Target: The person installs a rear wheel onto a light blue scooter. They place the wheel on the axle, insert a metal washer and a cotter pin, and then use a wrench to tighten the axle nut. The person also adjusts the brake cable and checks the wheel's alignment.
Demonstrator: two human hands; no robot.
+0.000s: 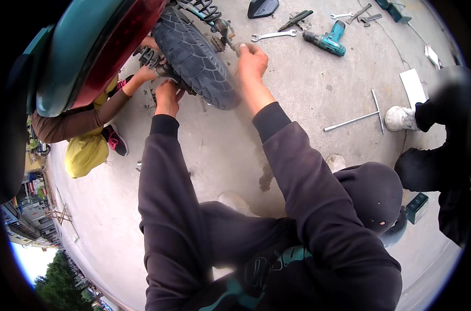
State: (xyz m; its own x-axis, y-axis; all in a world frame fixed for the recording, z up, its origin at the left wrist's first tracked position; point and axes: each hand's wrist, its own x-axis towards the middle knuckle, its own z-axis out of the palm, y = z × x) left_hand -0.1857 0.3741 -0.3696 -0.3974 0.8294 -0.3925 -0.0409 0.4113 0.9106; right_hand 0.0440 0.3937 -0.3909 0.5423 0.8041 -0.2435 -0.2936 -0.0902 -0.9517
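The rear wheel point(196, 59), with its black treaded tyre, stands between my two hands under the teal and red tail of a scooter point(85, 57). At its left side my left hand point(167, 98) is closed by the hub parts; what the fingers hold is hidden. My right hand point(252, 65) is on the other side, thumb and fingers pinched by the lower end of a shock absorber point(224, 30). The small part there is too unclear to name. A co-worker's hand point(144, 74) reaches in beside my left hand, near a second coil spring point(149, 58).
On the concrete beyond my right hand lie an open-end wrench point(273, 36), pliers point(295, 19) and a teal cordless drill point(326, 40). A T-handle wrench point(368, 118) lies farther right, near another person's white shoe point(401, 118). The co-worker in yellow trousers point(87, 153) crouches at left.
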